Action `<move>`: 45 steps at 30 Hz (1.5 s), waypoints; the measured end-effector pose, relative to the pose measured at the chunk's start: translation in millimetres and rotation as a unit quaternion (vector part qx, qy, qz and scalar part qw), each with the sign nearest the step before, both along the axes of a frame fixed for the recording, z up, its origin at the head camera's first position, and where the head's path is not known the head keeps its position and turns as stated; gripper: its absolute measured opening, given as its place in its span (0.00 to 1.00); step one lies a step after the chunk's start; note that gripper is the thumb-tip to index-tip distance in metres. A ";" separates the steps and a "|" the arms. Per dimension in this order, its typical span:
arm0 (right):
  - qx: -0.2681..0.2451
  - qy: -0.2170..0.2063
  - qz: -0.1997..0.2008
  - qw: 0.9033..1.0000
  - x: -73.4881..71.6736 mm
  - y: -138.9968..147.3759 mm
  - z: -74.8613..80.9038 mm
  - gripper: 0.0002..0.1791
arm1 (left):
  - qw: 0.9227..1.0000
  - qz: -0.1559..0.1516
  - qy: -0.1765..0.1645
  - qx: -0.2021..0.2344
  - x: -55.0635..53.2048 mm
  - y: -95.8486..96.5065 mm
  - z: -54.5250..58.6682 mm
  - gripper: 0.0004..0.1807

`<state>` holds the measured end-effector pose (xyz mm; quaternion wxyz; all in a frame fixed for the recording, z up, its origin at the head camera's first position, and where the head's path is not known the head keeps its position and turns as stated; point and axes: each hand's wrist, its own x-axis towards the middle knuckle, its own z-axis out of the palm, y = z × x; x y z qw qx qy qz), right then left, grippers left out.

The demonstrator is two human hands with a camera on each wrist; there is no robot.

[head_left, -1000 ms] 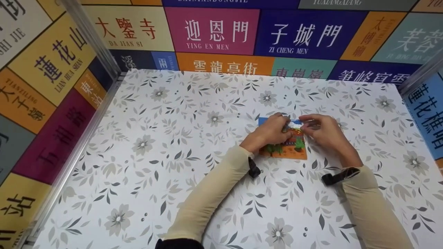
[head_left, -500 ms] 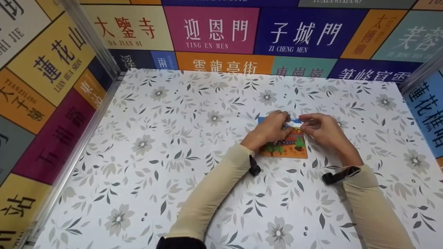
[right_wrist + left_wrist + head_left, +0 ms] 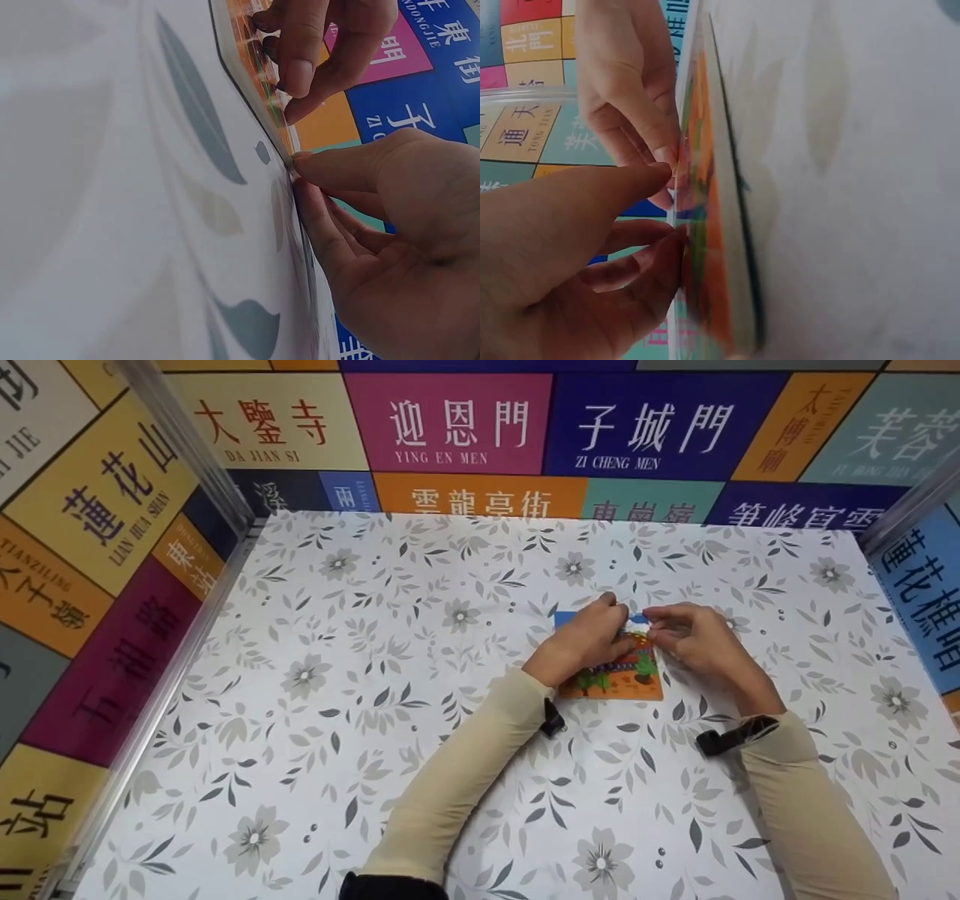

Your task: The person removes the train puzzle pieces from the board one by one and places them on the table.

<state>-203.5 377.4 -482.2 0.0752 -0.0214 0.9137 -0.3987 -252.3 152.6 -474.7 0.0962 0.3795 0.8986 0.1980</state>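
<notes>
A small, flat, thick picture board (image 3: 615,684) lies on the table, printed with blue sky, orange ground and green trees. My left hand (image 3: 583,639) covers its upper left part, and the bent fingertips rest on the printed face. At the upper right edge, my right hand (image 3: 699,639) pinches the board between thumb and index finger. The left wrist view has the board's pale side edge (image 3: 739,300) close up, with both hands above it. In the right wrist view, the right thumb (image 3: 337,166) meets the board's rim. The palms hide part of the picture.
A white tablecloth (image 3: 315,765) with grey flowers and leaves covers the table. Coloured panels with Chinese lettering (image 3: 457,424) rise behind it, and more panels (image 3: 97,517) stand at the left. Clear strips (image 3: 210,472) line the corners.
Both hands stay at the board with only slight finger movement; the left fingers shift a little upward. The head view has shifted slightly.
</notes>
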 end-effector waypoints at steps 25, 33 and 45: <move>0.004 0.045 -0.001 0.999 2.6 0.5 -3.9 0.23 | 0.998 0.004 -0.043 0.034 -0.2 -3.9 -6.2 0.27; 0.011 0.030 -0.004 0.999 1.2 0.7 -2.8 0.24 | 0.999 -0.017 -0.008 0.034 -0.7 -1.2 -4.9 0.26; 0.023 0.021 -0.016 0.999 1.0 0.0 -2.6 0.24 | 0.995 -0.049 0.020 0.085 -1.0 -1.1 -0.4 0.26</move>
